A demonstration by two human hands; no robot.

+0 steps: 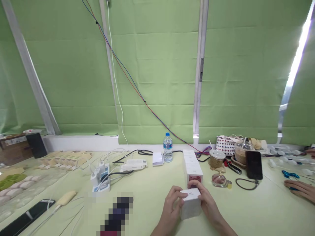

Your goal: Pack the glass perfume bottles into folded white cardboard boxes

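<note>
White box (190, 209) on the near side of the box row (192, 166), held from both sides
Left hand (172, 205) and right hand (208, 202) have fingers curled on it; too hard a squeeze could dent it, a forward slip might knock the row askew

Box (190, 209): smooth paper card, low sheen. Box row (193, 167): same smooth card look. Blinds (157, 68): matt, cloth-like, lightly creased. Table (145, 203): smooth, mostly matt. Bottle (168, 150): clear thin plastic, glossy. Cup (216, 162): clear plastic, shiny. Phone (254, 165): smooth, glossy, glass-like front. Power strip (105, 175): hard plastic, smooth. Carton (13, 153): cardboard look, matt. Bag (225, 145): soft, matt, looks like cloth. Flask (218, 180): clear, shiny; glass or plastic, can't tell.
</note>
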